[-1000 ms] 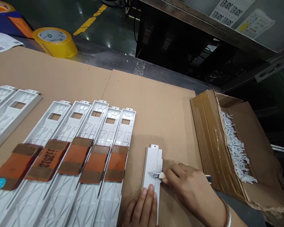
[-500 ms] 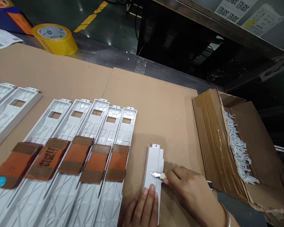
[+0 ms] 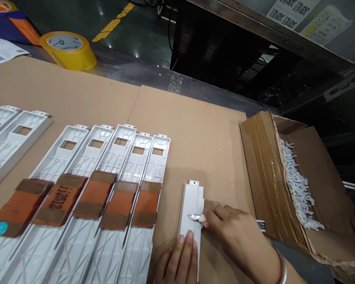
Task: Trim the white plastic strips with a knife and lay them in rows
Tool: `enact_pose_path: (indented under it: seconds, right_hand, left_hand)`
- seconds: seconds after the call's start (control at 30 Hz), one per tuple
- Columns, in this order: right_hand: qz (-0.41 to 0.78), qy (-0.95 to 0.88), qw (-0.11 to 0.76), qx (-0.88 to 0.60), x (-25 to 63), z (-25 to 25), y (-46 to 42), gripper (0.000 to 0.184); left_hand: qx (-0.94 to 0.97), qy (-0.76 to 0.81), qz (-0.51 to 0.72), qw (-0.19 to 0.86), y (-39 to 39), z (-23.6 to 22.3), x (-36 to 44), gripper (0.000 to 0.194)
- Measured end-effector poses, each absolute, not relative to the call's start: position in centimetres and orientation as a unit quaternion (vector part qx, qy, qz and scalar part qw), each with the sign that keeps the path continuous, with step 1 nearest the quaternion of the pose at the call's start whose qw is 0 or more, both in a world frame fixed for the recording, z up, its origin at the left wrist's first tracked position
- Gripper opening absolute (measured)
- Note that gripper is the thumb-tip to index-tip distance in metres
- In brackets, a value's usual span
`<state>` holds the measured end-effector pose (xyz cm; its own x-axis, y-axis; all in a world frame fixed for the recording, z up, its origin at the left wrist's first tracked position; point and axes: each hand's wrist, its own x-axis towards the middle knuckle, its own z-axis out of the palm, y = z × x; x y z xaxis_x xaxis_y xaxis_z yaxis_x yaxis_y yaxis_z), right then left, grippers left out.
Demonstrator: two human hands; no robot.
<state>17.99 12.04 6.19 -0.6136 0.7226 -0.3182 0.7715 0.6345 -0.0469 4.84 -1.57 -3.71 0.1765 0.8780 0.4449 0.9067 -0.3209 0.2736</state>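
A long white plastic part (image 3: 192, 203) lies flat side up on the cardboard-covered table (image 3: 195, 134), in front of me. My left hand (image 3: 179, 260) presses its near end down with the fingers flat and together. My right hand (image 3: 235, 236) is closed on a small utility knife (image 3: 197, 217), whose blade tip rests on the part's right edge. To the left, several identical white parts (image 3: 130, 165) lie side by side, ribbed side up, each with a brown and orange pad (image 3: 120, 205) across it.
An open cardboard box (image 3: 263, 173) holding white plastic shavings (image 3: 296, 189) stands at the right. A yellow tape roll (image 3: 68, 51) and a printed sheet (image 3: 0, 51) sit at the far left edge. Beyond the table is a dark machine frame.
Nothing but slight camera sway; the knife tip stays at about the same spot on the part's edge, and both hands keep their hold.
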Motion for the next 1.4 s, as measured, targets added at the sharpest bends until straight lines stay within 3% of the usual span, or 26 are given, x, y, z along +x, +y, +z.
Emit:
enact_pose_path:
  seconds: [0.23, 0.73, 0.9, 1.1, 1.23, 1.4]
  right_hand:
    - [-0.073, 0.913, 0.142, 0.376, 17.4, 6.9, 13.7, 0.011]
    - [-0.054, 0.943, 0.239, 0.226, 15.1, 8.4, 18.4, 0.018]
    - [-0.05, 0.956, 0.196, 0.214, 15.2, 9.3, 19.1, 0.018]
    - [-0.118, 0.905, 0.121, 0.39, 18.0, 9.6, 15.8, 0.015]
    - [-0.213, 0.876, 0.014, 0.433, 18.5, 6.6, 11.1, 0.037]
    - [-0.24, 0.849, -0.007, 0.47, 17.2, 4.1, 7.8, 0.047]
  left_hand:
    - [-0.766, -0.583, -0.269, 0.026, -1.6, -3.7, 4.9, 0.041]
    - [-0.757, -0.589, -0.282, 0.02, -1.6, -3.7, 5.0, 0.041]
    - [-0.754, -0.589, -0.291, 0.019, -1.6, -3.8, 5.0, 0.041]
    - [-0.738, -0.592, -0.322, 0.012, -1.4, -3.8, 5.3, 0.043]
    - [-0.755, -0.584, -0.298, 0.014, -1.7, -3.9, 4.9, 0.042]
    - [-0.756, -0.585, -0.294, -0.004, -2.0, -3.9, 4.8, 0.038]
